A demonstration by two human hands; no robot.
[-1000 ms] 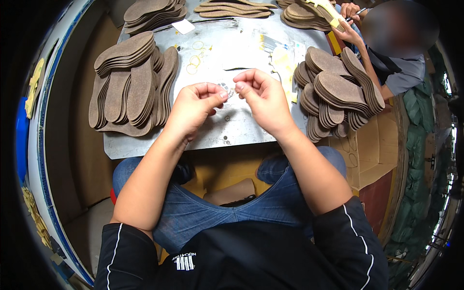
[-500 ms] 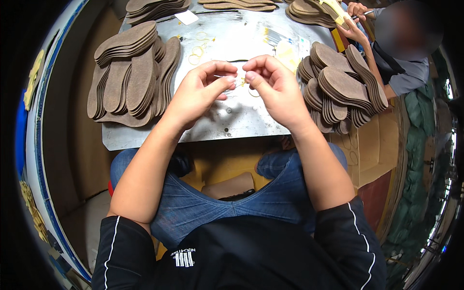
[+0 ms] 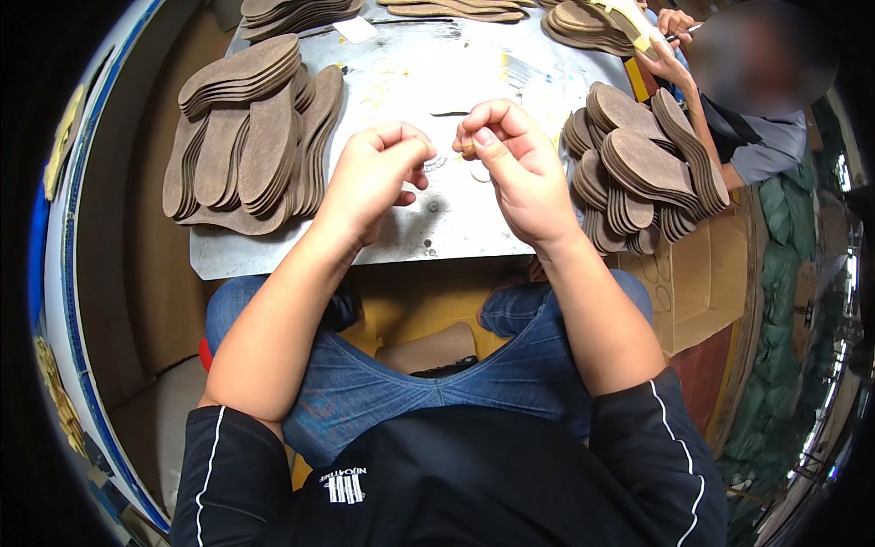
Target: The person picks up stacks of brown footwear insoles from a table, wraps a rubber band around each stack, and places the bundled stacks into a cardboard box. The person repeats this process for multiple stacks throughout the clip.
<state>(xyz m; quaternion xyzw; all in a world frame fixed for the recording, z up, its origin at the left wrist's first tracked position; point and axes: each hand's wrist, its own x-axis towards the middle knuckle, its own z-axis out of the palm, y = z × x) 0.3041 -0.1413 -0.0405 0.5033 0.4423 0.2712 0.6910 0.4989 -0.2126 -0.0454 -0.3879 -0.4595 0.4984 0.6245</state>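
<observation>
One grey metal table (image 3: 246, 255); over it, inward of the middle of the near edge, we noted two bare hands, facing each other with a narrow gap between the fingertips. Left hand (image 3: 372, 180): fingers curled, thumb bent toward the forefinger; whether anything was pinched there we could not make out. Right hand (image 3: 526, 182): thumb and forefinger drawn together, other fingers loosely bent. One thin yellow piece (image 3: 468, 143), at the right fingertips and so nearer that hand, with the left hand across the gap toward the table's left edge; its long axis was too small to read, and we could not say whether it was gripped or only touched. One small piece with dark marks (image 3: 436, 164), just beside the left fingertips, on the side toward the right edge; held or lying flat, we could not tell. One pale yellow ring (image 3: 481, 180), on the table just beside the right thumb, toward the near edge. Two heaps of brown sole-shaped pieces: the left heap (image 3: 269, 164) along the left edge, by the near-left corner; the right heap (image 3: 643, 169) along the right edge, well apart from it. One white card (image 3: 355, 30), toward the far edge.
</observation>
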